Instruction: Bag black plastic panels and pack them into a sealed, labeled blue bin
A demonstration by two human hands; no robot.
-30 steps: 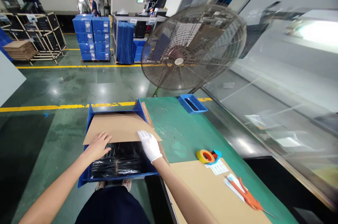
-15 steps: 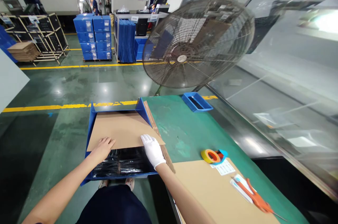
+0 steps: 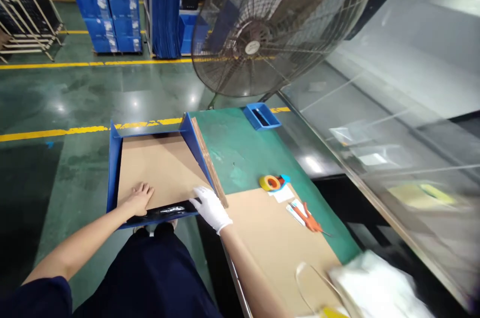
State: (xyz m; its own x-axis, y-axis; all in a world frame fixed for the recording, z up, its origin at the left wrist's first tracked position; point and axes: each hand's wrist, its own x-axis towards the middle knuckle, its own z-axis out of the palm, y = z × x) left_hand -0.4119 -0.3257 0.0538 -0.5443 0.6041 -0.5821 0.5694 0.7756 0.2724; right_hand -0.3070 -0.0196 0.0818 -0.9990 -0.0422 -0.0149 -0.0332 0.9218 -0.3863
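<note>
A flat brown cardboard sheet [image 3: 159, 168] lies inside a blue box [image 3: 113, 168] in front of me. My bare left hand [image 3: 139, 198] rests on the sheet's near left part, fingers spread. In a white glove, my right hand [image 3: 210, 208] touches the near right corner of the sheet, its fingers apart and stretched out. Along the box's near edge a strip of shiny black plastic [image 3: 173, 209] shows; the rest of it is under the sheet. Several cardboard pieces [image 3: 210, 163] stand on edge between the box and the green tabletop.
On the green table [image 3: 228, 153] are a blue tray [image 3: 261, 117], a tape roll [image 3: 269, 183], an orange-handled tool [image 3: 309, 218] and a large cardboard sheet [image 3: 258, 238]. White material [image 3: 378, 288] lies at the near right. A big fan [image 3: 255, 48] stands beyond the table.
The cardboard sheet has come down flatter and nearer in the box, covering most of the black plastic. Both hands moved with it. My view has tilted downward.
</note>
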